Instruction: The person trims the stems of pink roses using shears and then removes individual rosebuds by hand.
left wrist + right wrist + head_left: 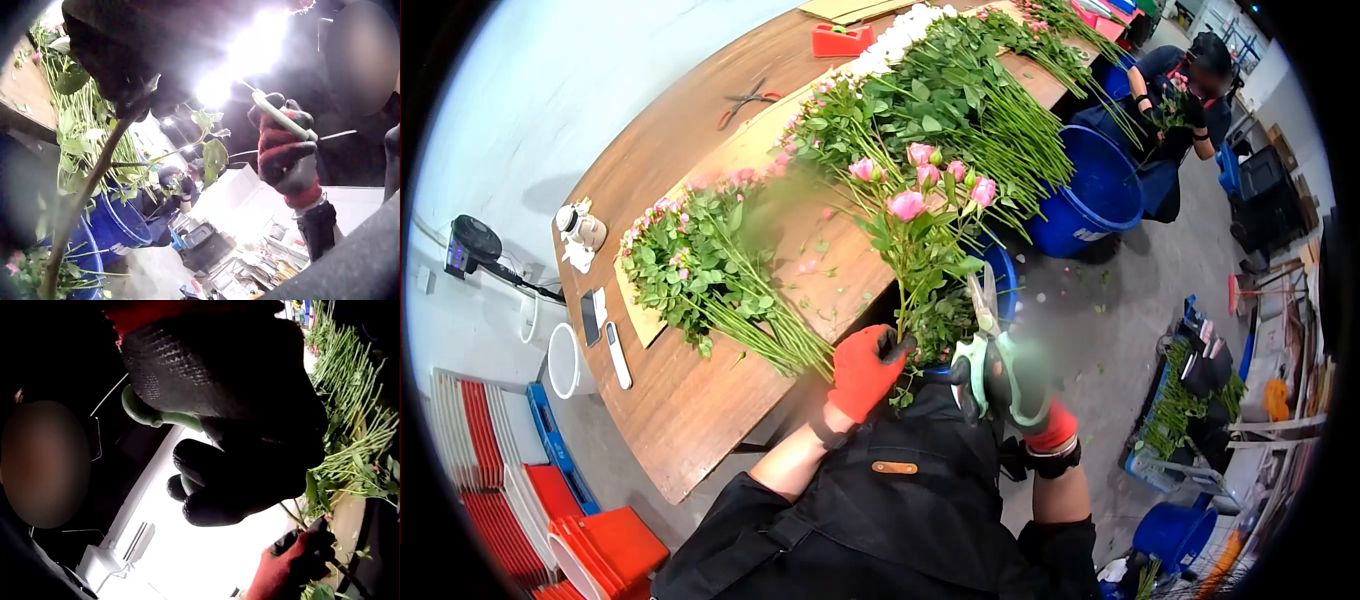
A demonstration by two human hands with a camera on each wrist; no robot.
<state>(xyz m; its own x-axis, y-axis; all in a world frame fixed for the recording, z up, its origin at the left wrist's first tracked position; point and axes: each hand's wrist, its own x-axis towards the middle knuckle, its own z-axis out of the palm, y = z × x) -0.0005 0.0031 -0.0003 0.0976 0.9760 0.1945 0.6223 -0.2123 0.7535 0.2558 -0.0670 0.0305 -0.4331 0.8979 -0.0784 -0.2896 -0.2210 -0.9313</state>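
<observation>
My left hand [868, 372], in a red glove with dark fingertips, pinches the leafy stem of pink roses [907, 206] that stand upright above it. In the left wrist view that thorny stem [81, 194] runs down from the dark glove [137, 56]. To the right, my gloved right hand [1050, 425] holds green-handled shears [972, 370], blades pointing up and slightly apart beside the roses. The right wrist view has the right hand's fingers [206, 487] curled round the green handle [140, 409], with the left hand [287, 562] below gripping the stem.
Cut rose bunches [690, 265] and long green stems [1010, 130] lie on the wooden table [690, 440], with pliers [746, 101] and a red tape dispenser [842, 41]. Blue buckets [1090, 190] stand along its right side. Another person [1175, 110] handles flowers beyond. Red crates [615, 550] are lower left.
</observation>
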